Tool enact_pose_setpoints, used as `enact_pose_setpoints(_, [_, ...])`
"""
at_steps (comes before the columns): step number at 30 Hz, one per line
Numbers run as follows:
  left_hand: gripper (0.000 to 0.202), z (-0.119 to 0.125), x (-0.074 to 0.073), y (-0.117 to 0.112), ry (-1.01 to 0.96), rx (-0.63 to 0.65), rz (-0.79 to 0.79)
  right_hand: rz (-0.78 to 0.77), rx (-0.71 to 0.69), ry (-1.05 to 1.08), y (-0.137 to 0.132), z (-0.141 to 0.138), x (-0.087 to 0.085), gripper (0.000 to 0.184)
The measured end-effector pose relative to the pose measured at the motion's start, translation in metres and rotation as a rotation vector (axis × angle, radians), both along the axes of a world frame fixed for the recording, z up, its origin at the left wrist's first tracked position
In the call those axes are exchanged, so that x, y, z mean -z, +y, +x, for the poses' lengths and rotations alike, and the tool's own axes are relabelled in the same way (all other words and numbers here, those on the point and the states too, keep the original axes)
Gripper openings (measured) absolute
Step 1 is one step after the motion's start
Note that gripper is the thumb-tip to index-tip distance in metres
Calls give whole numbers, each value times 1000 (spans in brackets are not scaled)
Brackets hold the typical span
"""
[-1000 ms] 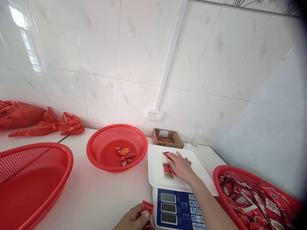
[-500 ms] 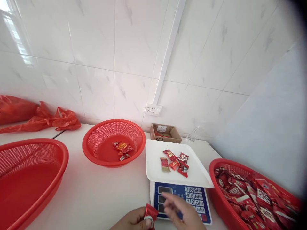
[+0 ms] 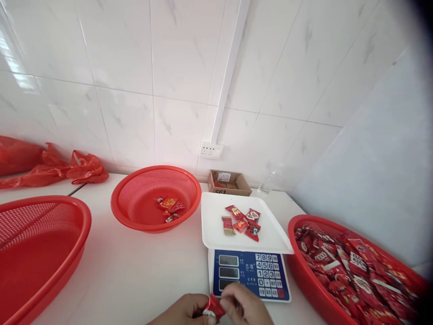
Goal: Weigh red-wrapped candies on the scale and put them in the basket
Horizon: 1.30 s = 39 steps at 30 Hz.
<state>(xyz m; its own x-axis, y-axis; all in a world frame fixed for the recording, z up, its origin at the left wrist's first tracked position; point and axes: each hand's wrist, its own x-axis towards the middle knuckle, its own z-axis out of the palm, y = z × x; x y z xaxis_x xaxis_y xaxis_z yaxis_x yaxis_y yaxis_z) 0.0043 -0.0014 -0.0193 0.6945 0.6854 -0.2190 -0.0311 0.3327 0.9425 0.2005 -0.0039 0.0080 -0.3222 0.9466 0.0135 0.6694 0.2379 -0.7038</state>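
Note:
At the bottom of the view, in front of a digital scale [image 3: 250,275], my left hand [image 3: 184,310] pinches a red-wrapped candy [image 3: 214,308] between thumb and fingers. My right hand [image 3: 246,306] has its fingers curled in at the candy's right edge, and they appear to grip the wrapper there. Part of the candy is hidden by my fingers. On the scale's white tray [image 3: 211,234] lie several small wrapped candies [image 3: 241,224], mostly red, one red and gold.
A large red basket [image 3: 294,257] heaped with wrapped candies [image 3: 358,275] stands to the right. Behind is a round red basket [image 3: 126,216] holding a few candies [image 3: 170,205]. Another red basket [image 3: 79,248] sits left. A cardboard box [image 3: 233,183], clear plastic container [image 3: 267,183] and red bags [image 3: 84,167] lie along the wall.
My right hand has moved left and down from over the scale's keypad to the candy, its fingers closing at the wrapper. The left hand still holds the candy. The view has shifted slightly.

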Motion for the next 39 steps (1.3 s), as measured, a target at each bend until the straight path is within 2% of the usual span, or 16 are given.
enact_pose_setpoints(4, [45, 1, 10, 5, -26, -20, 5, 305, 273, -48, 30, 37, -26, 36])
enact_pose_setpoints(7, [44, 1, 11, 6, -24, -23, 8, 408, 304, -183, 60, 59, -37, 43])
enact_pose_setpoints(10, [44, 0, 11, 5, -11, -37, 26, 361, 314, -288, 85, 69, -34, 49])
enact_pose_setpoints(13, [47, -1, 11, 5, -10, -64, 50, 297, 313, -326, 99, 70, -26, 51])
enact_pose_setpoints(19, [50, -1, 12, 6, -35, -95, 42, 201, 275, -235, 99, 68, -29, 44])
enact_pose_setpoints(26, [46, -1, 10, 6, -100, -69, 44, 266, 311, -187, 97, 66, -40, 41])
enact_pose_setpoints(29, [43, -2, 10, 7, -110, -83, 33, 297, 347, -150, 95, 58, -46, 48])
enact_pose_setpoints(32, [41, -2, 15, 10, -122, -94, 31, 336, 336, -71, 90, 35, -53, 60])
enact_pose_setpoints(35, [41, -3, 21, 11, -122, -102, 46, 496, 226, 1, 80, 2, -63, 67])
enact_pose_setpoints(39, [43, -6, 21, 12, -102, -132, 77, 778, -20, 15, 63, -43, -78, 58])
